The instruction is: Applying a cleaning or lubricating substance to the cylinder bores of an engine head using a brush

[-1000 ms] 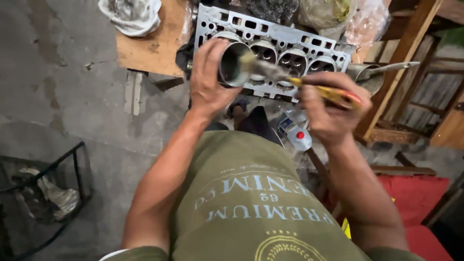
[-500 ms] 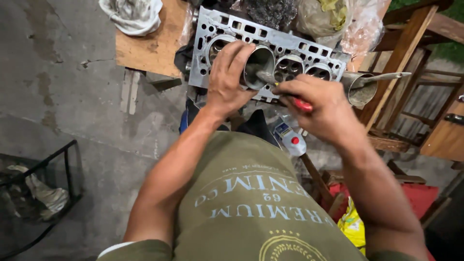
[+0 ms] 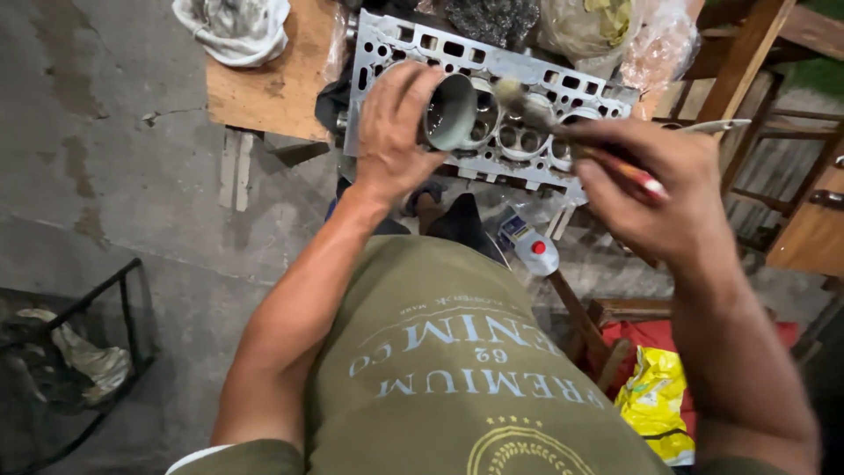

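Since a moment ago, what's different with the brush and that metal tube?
The right hand has drawn the brush out of the metal tube; its bristles now sit outside the open end, off to the right. The left hand still grips the tube above the grey engine part.

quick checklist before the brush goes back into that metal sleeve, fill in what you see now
1. Left hand has a firm grip around the metal sleeve: ok.
2. Sleeve's open end faces the brush: ok.
3. Right hand grips the brush handle: ok.
4. Brush bristles clear of the sleeve, beside its mouth: ok.
5. Inside of the sleeve clean: cannot tell, its bore is dark.
6. Cylinder head lies steady on the bench behind: cannot tell.
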